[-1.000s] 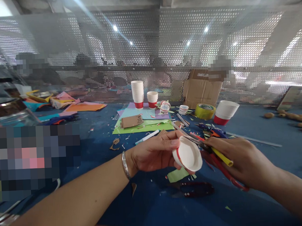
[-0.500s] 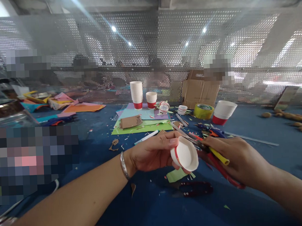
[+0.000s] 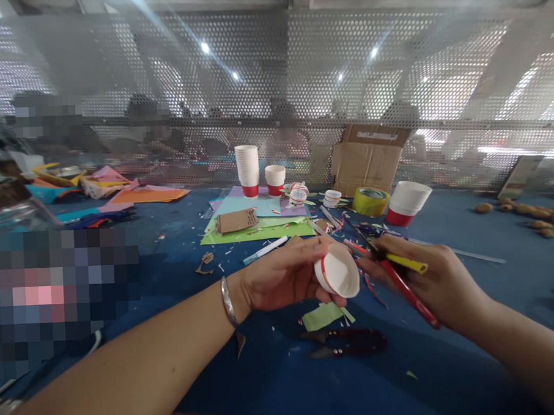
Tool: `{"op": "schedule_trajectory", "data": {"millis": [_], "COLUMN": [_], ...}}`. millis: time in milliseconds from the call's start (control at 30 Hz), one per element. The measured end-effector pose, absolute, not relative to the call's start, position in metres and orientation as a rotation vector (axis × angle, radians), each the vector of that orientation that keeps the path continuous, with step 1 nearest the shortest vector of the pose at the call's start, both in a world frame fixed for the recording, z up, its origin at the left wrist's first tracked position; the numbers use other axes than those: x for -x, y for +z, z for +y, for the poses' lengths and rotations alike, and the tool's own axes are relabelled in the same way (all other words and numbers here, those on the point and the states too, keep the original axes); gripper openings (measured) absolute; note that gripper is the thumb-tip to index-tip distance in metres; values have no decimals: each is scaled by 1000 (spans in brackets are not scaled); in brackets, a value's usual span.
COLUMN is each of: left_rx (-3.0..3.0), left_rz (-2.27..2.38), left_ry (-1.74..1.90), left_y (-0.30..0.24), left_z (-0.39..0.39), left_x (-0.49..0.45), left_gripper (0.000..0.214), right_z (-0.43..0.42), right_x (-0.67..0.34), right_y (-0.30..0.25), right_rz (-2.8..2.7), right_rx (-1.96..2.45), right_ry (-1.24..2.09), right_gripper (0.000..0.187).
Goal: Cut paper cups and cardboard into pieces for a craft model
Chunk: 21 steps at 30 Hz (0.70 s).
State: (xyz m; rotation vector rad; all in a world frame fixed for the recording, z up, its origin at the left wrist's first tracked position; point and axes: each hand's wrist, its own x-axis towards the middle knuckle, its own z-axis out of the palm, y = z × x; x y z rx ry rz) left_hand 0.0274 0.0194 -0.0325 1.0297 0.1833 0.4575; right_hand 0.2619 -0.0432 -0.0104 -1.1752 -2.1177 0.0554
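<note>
My left hand (image 3: 286,274) is closed around a cut-down paper cup (image 3: 341,271), its white hollow tilted towards me and a thin red band on its side. My right hand (image 3: 429,280) grips scissors (image 3: 412,293) with red and yellow handle parts; a dark blade points up and left, just apart from the cup. Some of the scissors is hidden by my fingers. Below the cup lie a pale green paper scrap (image 3: 322,316) and dark thread snips (image 3: 351,342).
Behind my hands are stacked paper cups (image 3: 248,169), tilted cups (image 3: 409,202), yellow tape (image 3: 371,201), cardboard pieces (image 3: 236,221) on coloured paper, and a marker (image 3: 266,249). A cardboard box (image 3: 367,164) leans against the perforated screen. Scraps litter the blue tabletop (image 3: 210,369).
The scissors have drawn away from the cup's rim to the right, and their blade has swung upward. The cup has turned slightly in my left hand.
</note>
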Motion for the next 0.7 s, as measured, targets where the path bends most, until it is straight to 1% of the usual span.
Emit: {"op": "schedule_trajectory", "data": {"millis": [100, 167, 233, 333, 500, 633, 700], "left_rx": [-990, -997, -998, -990, -1005, -1155, -1194], "left_rz": [247, 276, 297, 338, 360, 292, 328], "left_ry": [477, 445, 407, 391, 417, 531, 564], "left_y": [-33, -34, -36, -37, -27, -20, -19], "left_z": [20, 20, 20, 19, 17, 9, 5], "left_x": [-27, -29, -31, -34, -31, -27, -27], "left_gripper": [38, 37, 37, 41, 46, 66, 61], "right_z": [-43, -44, -45, -45, -44, -44, -44], "right_x": [-258, -255, -251, -247, -248, -249, -248], "right_y": [-11, -13, -14, -15, -17, -16, -16], "right_rz": [-1992, -1938, -1911, -1909, -1898, -1855, -1844], "right_rx": [1248, 1261, 1244, 1195, 1231, 1297, 1299], "right_ry": [367, 548, 661, 693, 586, 662, 698], "right_gripper": [27, 25, 23, 21, 28, 26, 25]}}
